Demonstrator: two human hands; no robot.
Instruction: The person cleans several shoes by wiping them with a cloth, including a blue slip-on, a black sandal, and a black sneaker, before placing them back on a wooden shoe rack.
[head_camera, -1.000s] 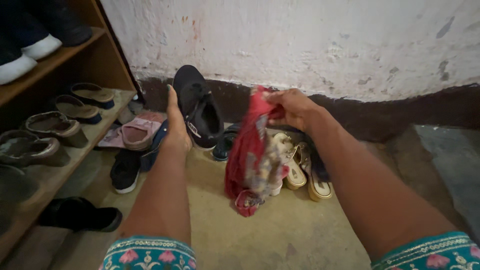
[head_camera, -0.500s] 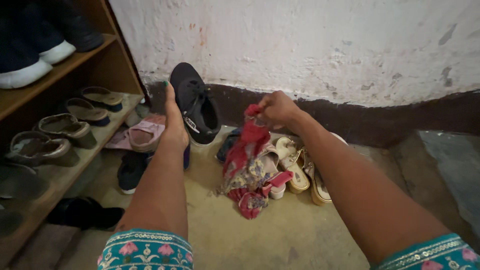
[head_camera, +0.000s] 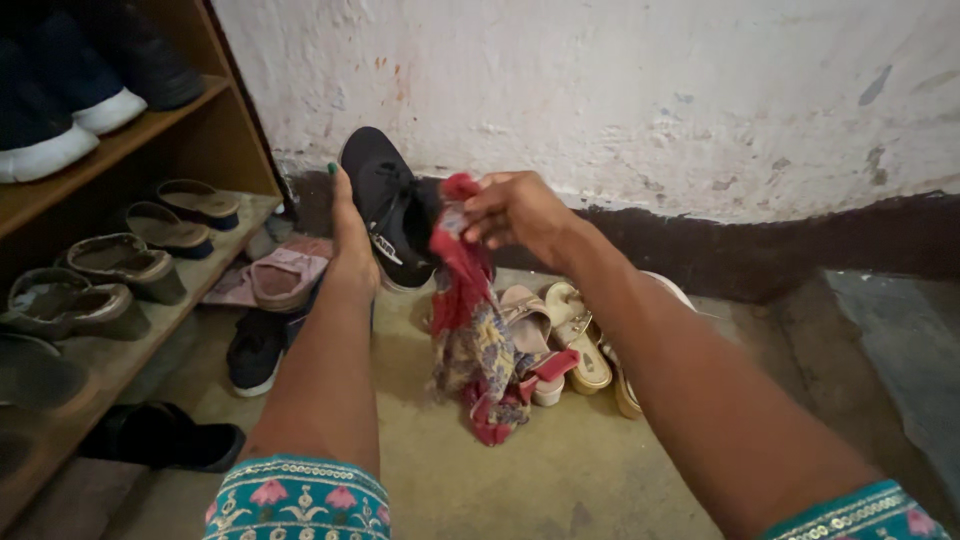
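My left hand (head_camera: 352, 242) holds up a black sneaker (head_camera: 391, 205) by its underside, the opening turned toward me. My right hand (head_camera: 517, 213) grips the top of a red patterned cloth (head_camera: 472, 320), right beside the sneaker's opening, touching its edge. The cloth hangs down to the floor in front of some sandals. Both forearms reach out from teal embroidered sleeves (head_camera: 296, 500).
A wooden shoe rack (head_camera: 115, 120) stands at the left, with sandals and dark shoes on its shelves. On the concrete floor lie pink slippers (head_camera: 283, 278), a black shoe (head_camera: 256, 349), a black slipper (head_camera: 165, 436) and cream sandals (head_camera: 580, 335). A stained white wall (head_camera: 620, 90) rises behind.
My right hand has carried the red cloth left and up, from beside the sandals to the sneaker's opening. The left hand and sneaker have stayed nearly still.
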